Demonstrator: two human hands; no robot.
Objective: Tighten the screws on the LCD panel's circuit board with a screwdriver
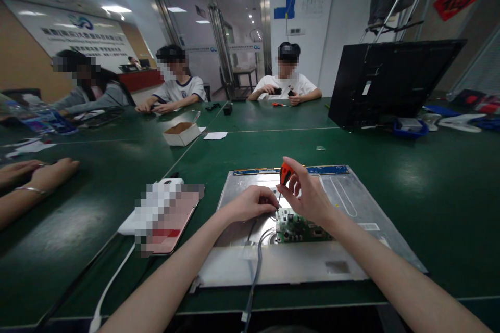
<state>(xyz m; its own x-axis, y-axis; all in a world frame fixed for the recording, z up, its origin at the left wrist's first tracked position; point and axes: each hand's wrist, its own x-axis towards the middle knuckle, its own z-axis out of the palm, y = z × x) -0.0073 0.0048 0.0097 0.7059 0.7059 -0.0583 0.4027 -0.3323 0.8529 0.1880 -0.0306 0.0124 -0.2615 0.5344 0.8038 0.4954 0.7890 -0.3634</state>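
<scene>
Right hand grips orange screwdriver, tip at far-left corner of circuit board, on metal panel. Left hand alongside; cannot tell if grasping. Far-left wall sign: Chinese lettering, blurred.

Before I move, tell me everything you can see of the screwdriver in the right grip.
The screwdriver has an orange and black handle, plastic by its look, and a thin, metal-looking shaft. It stands nearly upright, handle uppermost, shaft pointing down at the upper left corner of the green circuit board. The right grip holds it by the handle; the left grip is close beside the shaft's lower end, whether touching I can't tell. The tip is too small to make out.
</scene>
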